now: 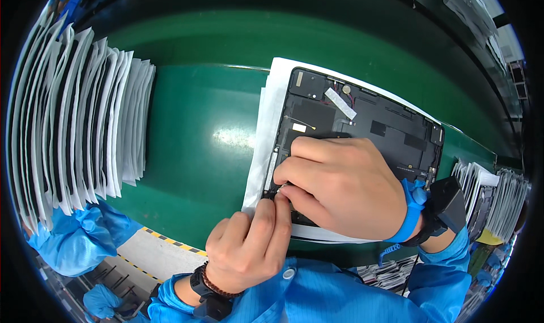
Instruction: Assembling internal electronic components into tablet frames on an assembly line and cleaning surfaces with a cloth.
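Observation:
A black tablet back housing (362,110) lies open side up on white sheets (260,147) on the green bench. Inside it show a white strip (340,103), a round silvery part (346,89) with thin wires, and a small white label. My right hand (345,181) reaches over the housing, its thumb and forefinger pinched at the lower left corner. What the pinch holds is too small to name. My left hand (249,243) has its fingertips pressed together at that same corner, touching the housing's edge; anything between them is hidden. A blue wrist strap (412,212) circles my right wrist.
Tall rows of white sheets with dark panels between (85,119) stand at the left. More upright sheets and panels (498,198) stand at the right. Past the bench's near left edge are a person's blue sleeve (85,238) and a yellow-black floor stripe (170,241).

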